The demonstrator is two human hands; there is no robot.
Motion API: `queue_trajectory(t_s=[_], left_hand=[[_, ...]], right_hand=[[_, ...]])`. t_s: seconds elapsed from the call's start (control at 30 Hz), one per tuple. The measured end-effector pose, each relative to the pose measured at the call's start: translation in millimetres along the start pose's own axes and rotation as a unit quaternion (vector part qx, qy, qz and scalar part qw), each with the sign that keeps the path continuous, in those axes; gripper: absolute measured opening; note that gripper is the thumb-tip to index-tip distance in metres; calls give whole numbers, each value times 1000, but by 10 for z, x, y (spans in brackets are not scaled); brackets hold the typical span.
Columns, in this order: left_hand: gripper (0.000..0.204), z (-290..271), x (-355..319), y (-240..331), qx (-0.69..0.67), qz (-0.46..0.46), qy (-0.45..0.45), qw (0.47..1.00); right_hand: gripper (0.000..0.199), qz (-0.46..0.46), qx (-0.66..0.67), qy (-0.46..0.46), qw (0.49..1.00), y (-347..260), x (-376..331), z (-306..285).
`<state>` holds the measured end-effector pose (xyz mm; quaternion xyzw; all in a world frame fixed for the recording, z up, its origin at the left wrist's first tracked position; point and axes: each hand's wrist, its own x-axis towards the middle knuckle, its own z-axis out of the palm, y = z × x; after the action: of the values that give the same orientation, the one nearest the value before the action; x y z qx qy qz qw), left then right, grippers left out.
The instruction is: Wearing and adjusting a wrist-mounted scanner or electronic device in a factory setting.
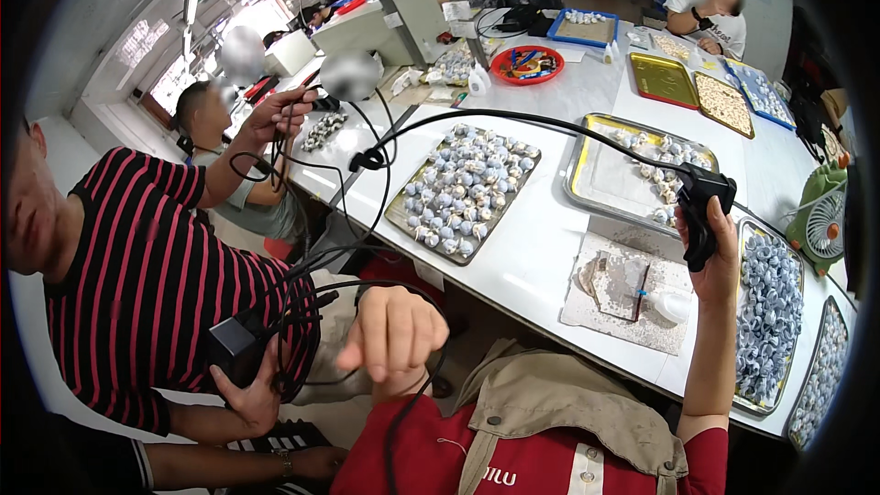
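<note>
My right hand [720, 252] is raised over the table's right side, its fingers wrapped round a black handheld device [704, 211]. From that device a thick black cable [513, 116] arches left to a knot. Loosely curled, my left hand [394, 335] hangs in front of my red shirt, beside looping black cables [307, 298]; whatever its fingers hold, if anything, is hidden. At my left, a person in a striped shirt [165, 284] grips cables in a raised hand [280, 115]. That person's lower hand [252, 394] supports a black box [236, 348].
Across the white table [541, 280] lie a tray of grey-blue pieces [467, 188], a half-filled tray [596, 174] and a tray of bluish parts [768, 312]. A stained board [587, 312] carries a white bottle [672, 305]. A green fan [820, 220] stands right. Other people sit farther off.
</note>
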<state>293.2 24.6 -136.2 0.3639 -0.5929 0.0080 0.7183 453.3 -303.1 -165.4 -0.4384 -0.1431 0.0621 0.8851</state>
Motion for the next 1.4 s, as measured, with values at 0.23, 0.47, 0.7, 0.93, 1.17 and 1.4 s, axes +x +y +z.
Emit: queue_trajectory(t_s=[0.23,0.47,0.7,0.93,1.17,1.4], left_hand=[[29,234,-1798,194,-62,-103,308,944],[16,331,-2034,-675,70,-500,560,656],[18,-267,-327,-1631,-32,-376,367,850],[17,-612,542,-1439,138,-371,222,891],[33,-389,409,-622,245,-421,89,869],[47,-529,491,-844,97,-297,130,941]], right_hand=[[40,19,-50,-21,998,171,21,297],[42,52,-44,-83,994,249,-25,555],[44,88,-67,-141,984,303,-218,867],[47,62,-82,-147,984,220,-334,861],[43,41,-53,-123,990,165,-278,834],[40,-5,-68,-158,985,242,-337,856]])
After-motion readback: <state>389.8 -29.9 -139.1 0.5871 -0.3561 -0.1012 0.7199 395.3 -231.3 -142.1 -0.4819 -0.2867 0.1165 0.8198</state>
